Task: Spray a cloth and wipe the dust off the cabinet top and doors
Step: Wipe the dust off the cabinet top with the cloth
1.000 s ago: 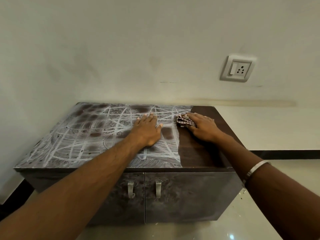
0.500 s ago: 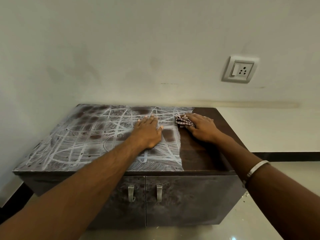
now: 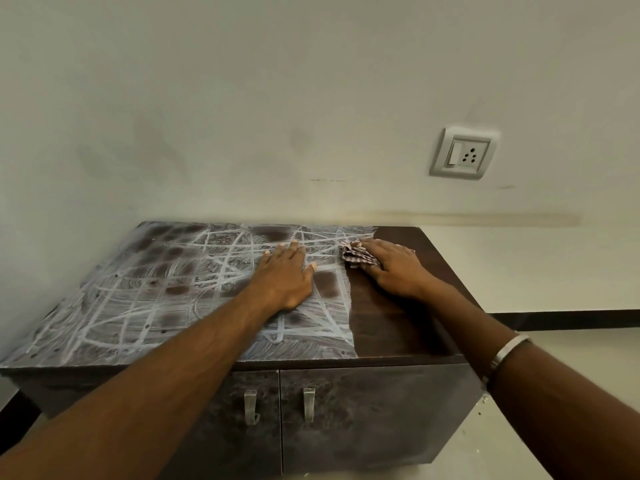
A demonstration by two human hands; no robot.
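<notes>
A low dark brown cabinet stands against the wall. Its top (image 3: 145, 292) is covered with white dust streaks, except for a clean dark strip (image 3: 394, 327) along the right side. My right hand (image 3: 391, 268) presses a crumpled checked cloth (image 3: 358, 255) flat on the top near the back, at the border between dust and clean wood. My left hand (image 3: 285, 275) lies flat, fingers straight, on the dusty part just left of it. Two doors (image 3: 363, 410) with metal handles (image 3: 309, 403) face me below, and they look dusty. No spray bottle is in view.
A pale wall rises right behind the cabinet, with a switch and socket plate (image 3: 462, 153) up to the right. Light glossy floor (image 3: 491, 441) lies to the right of the cabinet, edged by a dark skirting (image 3: 568, 318). A metal bangle (image 3: 507, 351) circles my right wrist.
Both hands stay in nearly the same places on the top. The view has shifted slightly, and the cloth hand has barely moved.
</notes>
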